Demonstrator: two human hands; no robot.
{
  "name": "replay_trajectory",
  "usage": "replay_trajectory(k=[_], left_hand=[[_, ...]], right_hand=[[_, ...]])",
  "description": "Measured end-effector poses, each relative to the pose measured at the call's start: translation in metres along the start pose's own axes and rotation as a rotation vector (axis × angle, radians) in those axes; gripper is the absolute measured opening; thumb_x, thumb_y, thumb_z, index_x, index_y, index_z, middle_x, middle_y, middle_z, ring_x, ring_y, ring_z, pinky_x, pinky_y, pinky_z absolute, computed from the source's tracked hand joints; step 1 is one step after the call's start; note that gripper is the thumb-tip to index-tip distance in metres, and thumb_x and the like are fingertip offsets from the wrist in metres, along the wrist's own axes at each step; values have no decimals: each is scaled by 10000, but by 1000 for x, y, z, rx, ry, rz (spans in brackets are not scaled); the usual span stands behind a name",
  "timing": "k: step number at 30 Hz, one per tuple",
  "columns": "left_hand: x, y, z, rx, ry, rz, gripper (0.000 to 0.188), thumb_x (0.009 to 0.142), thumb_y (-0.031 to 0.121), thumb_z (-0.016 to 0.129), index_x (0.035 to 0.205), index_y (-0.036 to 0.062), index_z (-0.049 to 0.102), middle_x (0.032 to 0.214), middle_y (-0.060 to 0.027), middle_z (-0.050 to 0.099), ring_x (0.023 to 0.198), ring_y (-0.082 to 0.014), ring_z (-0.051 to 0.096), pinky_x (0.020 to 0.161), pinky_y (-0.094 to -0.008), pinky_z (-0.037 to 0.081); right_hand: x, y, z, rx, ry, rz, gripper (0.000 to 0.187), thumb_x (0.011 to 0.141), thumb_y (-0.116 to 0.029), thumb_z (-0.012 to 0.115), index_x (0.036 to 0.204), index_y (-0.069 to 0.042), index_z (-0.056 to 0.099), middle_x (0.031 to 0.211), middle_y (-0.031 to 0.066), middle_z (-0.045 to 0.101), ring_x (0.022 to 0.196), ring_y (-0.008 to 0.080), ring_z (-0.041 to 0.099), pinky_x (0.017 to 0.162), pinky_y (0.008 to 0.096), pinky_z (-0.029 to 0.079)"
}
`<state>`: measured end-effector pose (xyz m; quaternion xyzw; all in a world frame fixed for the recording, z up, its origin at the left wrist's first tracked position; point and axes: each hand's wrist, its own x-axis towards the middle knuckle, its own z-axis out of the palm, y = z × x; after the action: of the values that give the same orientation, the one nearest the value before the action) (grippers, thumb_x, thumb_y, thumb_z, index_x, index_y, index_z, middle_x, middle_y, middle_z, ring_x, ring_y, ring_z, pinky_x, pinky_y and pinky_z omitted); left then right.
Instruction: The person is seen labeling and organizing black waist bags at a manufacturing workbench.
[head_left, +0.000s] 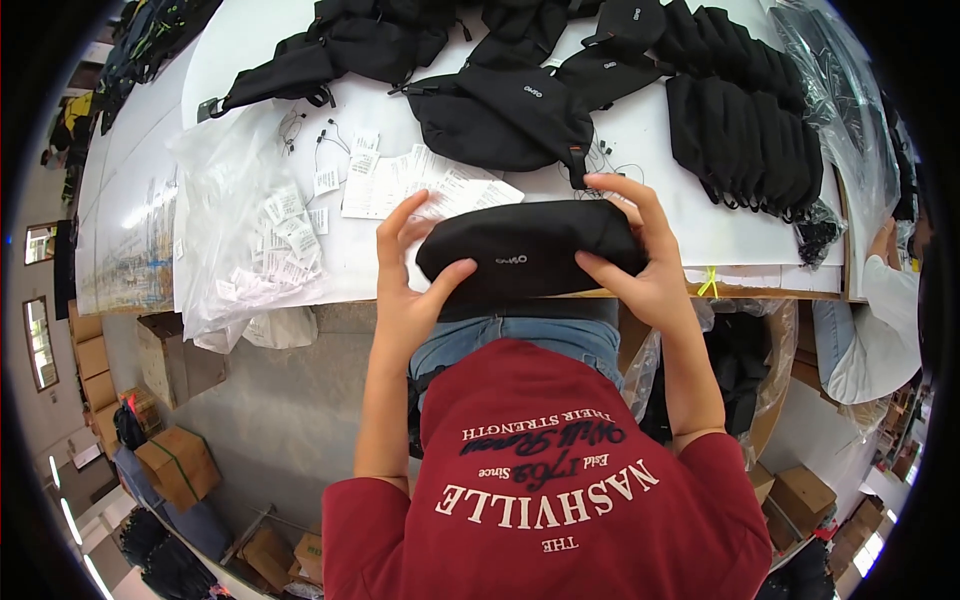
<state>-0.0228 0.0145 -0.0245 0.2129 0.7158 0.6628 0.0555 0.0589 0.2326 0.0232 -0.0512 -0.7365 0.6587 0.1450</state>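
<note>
A black fabric pouch [530, 245] with a small pale logo is held up at the table's near edge. My left hand [415, 265] grips its left end, thumb on the front face and fingers behind. At the other end my right hand [640, 250] has it the same way, thumb pressed on the front and index finger raised above the top edge. Just beyond lies a larger black bag [495, 120] with the same sort of logo. White printed label sheets [385, 185] lie on the table behind my left hand.
A clear plastic bag [235, 215] of white tags sits at the left. Loose tags with black strings [326, 182] lie near it. Rows of black pouches [740, 140] stand at the right, beside clear plastic wrap [840, 90]. Another person's arm [882, 243] shows at the far right.
</note>
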Motion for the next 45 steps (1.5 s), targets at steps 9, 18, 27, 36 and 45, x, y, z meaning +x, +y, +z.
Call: replay_trajectory(k=[9, 18, 27, 36, 45], left_hand=[[6, 12, -11, 189, -396, 50, 371, 667, -16, 717, 1033, 39, 697, 764, -88, 556, 694, -188, 525, 647, -266, 413], [8, -5, 8, 182, -290, -18, 417, 915, 292, 542, 1244, 36, 559, 1199, -106, 516, 855, -163, 537, 772, -285, 438], [-4, -30, -14, 135, -124, -156, 262, 956, 179, 491, 1136, 7, 573, 1143, -110, 555, 853, -150, 552, 802, -279, 444], [4, -30, -12, 268, -64, -160, 238, 942, 153, 515, 1138, 26, 560, 1096, -104, 579, 968, -181, 548, 853, -313, 427], [21, -72, 8, 924, -96, -94, 652, 823, 350, 675, 1288, -44, 444, 1275, -201, 420, 1204, -355, 371, 1019, -431, 299]], right_hand=[[3, 5, -57, -269, -425, 263, 314, 732, -162, 757, 1030, -107, 676, 835, -16, 641, 585, 41, 475, 516, 207, 360], [-13, 22, -164, -220, 218, 119, 397, 798, -20, 673, 1178, -36, 560, 1030, 59, 606, 575, 101, 599, 530, 217, 489], [11, 48, -383, -1235, 1130, -21, 537, 779, -46, 608, 1295, -98, 468, 1031, 206, 601, 864, 327, 647, 759, 376, 514], [7, 129, -432, -1210, 676, 769, 814, 646, -66, 633, 1402, -145, 344, 1092, 275, 609, 1089, 377, 570, 939, 418, 441], [11, 78, -229, -1001, 654, -76, 255, 780, -72, 651, 1031, -75, 610, 878, 75, 547, 686, 206, 548, 646, 308, 462]])
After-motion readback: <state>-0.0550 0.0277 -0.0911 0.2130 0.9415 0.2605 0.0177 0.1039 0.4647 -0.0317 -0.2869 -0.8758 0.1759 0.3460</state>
